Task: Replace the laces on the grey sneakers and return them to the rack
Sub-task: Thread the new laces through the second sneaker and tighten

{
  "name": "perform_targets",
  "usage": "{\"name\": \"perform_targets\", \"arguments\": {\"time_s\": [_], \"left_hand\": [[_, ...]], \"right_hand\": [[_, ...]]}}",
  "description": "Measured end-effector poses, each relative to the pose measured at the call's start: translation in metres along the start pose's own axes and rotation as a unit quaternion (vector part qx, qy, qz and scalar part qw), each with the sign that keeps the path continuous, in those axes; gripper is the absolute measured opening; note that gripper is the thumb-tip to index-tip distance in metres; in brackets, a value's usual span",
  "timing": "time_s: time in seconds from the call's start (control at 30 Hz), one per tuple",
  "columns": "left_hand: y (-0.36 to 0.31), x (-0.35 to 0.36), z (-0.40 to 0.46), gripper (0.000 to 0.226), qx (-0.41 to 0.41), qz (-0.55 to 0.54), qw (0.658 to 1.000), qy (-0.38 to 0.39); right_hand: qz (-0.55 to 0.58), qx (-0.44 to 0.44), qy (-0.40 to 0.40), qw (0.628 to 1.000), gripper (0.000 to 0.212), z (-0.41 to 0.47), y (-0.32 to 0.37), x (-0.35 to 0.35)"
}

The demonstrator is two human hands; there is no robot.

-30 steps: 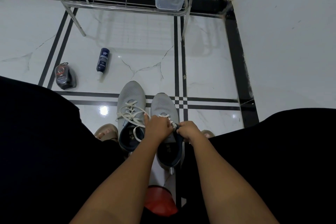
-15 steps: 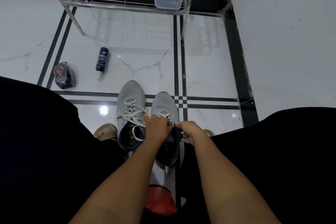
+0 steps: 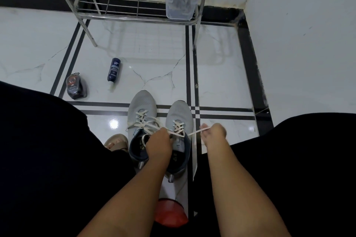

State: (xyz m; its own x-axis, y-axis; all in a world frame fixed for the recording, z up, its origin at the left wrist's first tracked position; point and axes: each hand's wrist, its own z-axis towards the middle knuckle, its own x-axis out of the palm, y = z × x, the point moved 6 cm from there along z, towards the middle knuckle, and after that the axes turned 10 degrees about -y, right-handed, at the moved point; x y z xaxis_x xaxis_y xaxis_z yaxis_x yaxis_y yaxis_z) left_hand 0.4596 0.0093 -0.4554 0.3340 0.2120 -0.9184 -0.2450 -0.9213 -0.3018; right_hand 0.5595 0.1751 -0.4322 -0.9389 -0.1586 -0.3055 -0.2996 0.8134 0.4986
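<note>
From the head view I see the two grey sneakers side by side on the white tiled floor (image 3: 154, 59), between the person's knees: the left sneaker (image 3: 141, 106) with its lace lying loose over the tongue, and the right sneaker (image 3: 180, 113), which is the one being laced. My right hand (image 3: 212, 133) pinches the free end of the white lace (image 3: 192, 133) and holds it out taut to the right, and my left hand (image 3: 159, 141) is closed around the other part of the lace at the top eyelets; the exact fingers there I cannot tell. I judge the main risk is an uneven pull: if the right side goes too far, the left end can become too short or slip out of an eyelet, and a hard tug can drag the light shoe against its neighbour. The loose loops of the left sneaker lie just beside my left hand and could tangle. For room, the wall (image 3: 298, 44) is near on the right, so the pulling arm has little space there. Ahead, the metal rack (image 3: 134, 15) stands well apart, its lower shelf holding a clear box (image 3: 181, 8). A blue bottle (image 3: 114, 70) and a dark polish sponge (image 3: 75, 87) lie to the left, off the direct path to the rack.
</note>
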Motion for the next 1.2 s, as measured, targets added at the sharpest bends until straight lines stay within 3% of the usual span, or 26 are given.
{"name": "perform_targets", "arguments": {"time_s": [0.07,0.17,0.2,0.27,0.37,0.47,0.57,0.67,0.7,0.8,0.9,0.97,1.07,1.2], "left_hand": [[0.002,-0.003,-0.001,0.03,-0.005,0.003,1.0,0.004],[0.003,-0.004,-0.002,0.035,0.0,0.012,1.0,0.004],[0.003,-0.004,-0.002,0.035,0.002,0.011,1.0,0.004],[0.003,-0.003,-0.002,0.034,0.006,0.003,1.0,0.007],[0.001,-0.004,-0.001,0.033,0.009,-0.007,1.0,0.012],[0.003,-0.004,0.001,0.037,0.008,-0.021,1.0,0.014],[0.006,-0.004,0.001,0.036,0.001,-0.026,1.0,0.019],[0.01,-0.005,0.001,0.029,-0.019,-0.016,1.0,0.013],[0.011,-0.006,0.0,0.028,-0.027,-0.014,0.999,0.01],[0.008,-0.008,0.002,0.029,-0.03,-0.049,0.998,-0.004],[0.005,-0.01,0.007,0.025,-0.017,-0.07,0.997,-0.001],[0.005,-0.009,0.012,0.024,-0.002,-0.04,0.999,0.018],[0.011,-0.004,0.017,0.023,-0.023,-0.038,0.998,0.04],[0.018,-0.002,0.02,0.02,-0.053,-0.042,0.997,0.027]], "right_hand": [[0.078,-0.095,-0.082,0.989,0.034,-0.013,0.047,-0.021],[0.148,-0.375,-0.244,0.882,0.026,-0.06,0.121,-0.051],[0.122,-0.449,-0.243,0.851,0.024,-0.077,0.136,-0.047],[0.004,-0.511,-0.173,0.842,0.024,-0.088,0.135,-0.02],[-0.351,-0.454,-0.011,0.819,0.022,-0.046,0.069,0.03],[-0.581,-0.34,0.112,0.731,0.035,-0.01,-0.02,0.048],[-0.569,-0.285,0.104,0.764,0.039,-0.002,-0.039,0.041],[-0.465,-0.246,-0.032,0.85,0.027,0.014,-0.013,0.016],[-0.447,-0.24,-0.067,0.859,0.025,0.018,-0.006,0.007],[-0.488,-0.246,-0.035,0.837,0.033,0.012,-0.007,0.012],[-0.479,-0.306,0.081,0.819,0.045,0.001,-0.019,0.034],[-0.503,-0.349,0.133,0.779,0.04,-0.005,-0.027,0.045],[-0.533,-0.364,0.126,0.754,0.029,-0.001,-0.033,0.05],[-0.535,-0.343,0.063,0.769,0.016,0.007,-0.028,0.045]]}}
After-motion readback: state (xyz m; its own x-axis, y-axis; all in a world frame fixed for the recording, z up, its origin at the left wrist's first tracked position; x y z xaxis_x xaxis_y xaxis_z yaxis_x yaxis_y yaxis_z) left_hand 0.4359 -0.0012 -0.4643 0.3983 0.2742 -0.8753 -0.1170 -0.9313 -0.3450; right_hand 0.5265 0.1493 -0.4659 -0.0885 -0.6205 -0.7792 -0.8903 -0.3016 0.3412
